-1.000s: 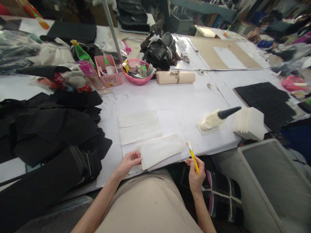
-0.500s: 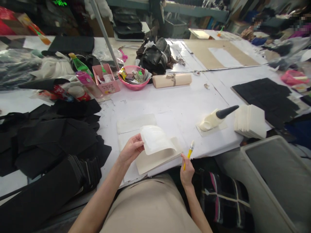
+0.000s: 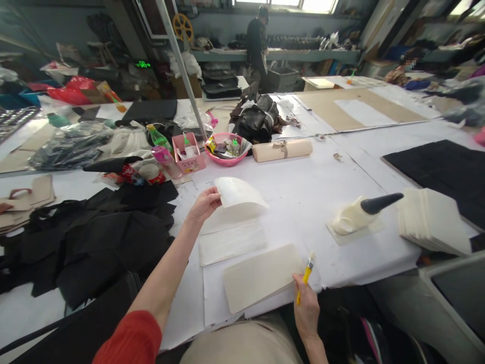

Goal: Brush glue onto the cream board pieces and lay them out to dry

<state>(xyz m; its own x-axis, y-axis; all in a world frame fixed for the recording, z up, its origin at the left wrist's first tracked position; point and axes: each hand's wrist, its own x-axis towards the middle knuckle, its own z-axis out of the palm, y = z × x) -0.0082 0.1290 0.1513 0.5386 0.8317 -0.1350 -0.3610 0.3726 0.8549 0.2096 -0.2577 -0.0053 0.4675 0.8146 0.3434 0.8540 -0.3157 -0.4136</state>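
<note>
Between thumb and fingers, my left hand [image 3: 204, 203] pinches the left edge of a thin, shiny white sheet [image 3: 240, 193], which curves up over the table. Beneath and nearer to me lies a whitish panel [image 3: 234, 241]. A cream rectangular panel [image 3: 263, 278] with rounded corners rests at the table's near edge. At its right end my right hand [image 3: 306, 308] is closed around a yellow-handled brush [image 3: 307, 273], bristles pointing up. Whether the right fingertips touch the panel's edge I cannot tell. To the right stands a cream container with a dark, pointed handle or nozzle [image 3: 352, 215] on a small sheet.
A stack of cream panels [image 3: 432, 220] sits at the right, by a grey bin [image 3: 450, 288]. Black pieces [image 3: 106, 227] are heaped on the left. Further back are a pink basket [image 3: 227, 161], a tied beige roll [image 3: 282, 150] and a metal pole [image 3: 182, 68]. A person [image 3: 257, 45] stands far behind.
My left hand has carried the white sheet forward, away from the cream panel, to above the whitish panels. My right hand stays by the panel with the brush. The view has tilted up.
</note>
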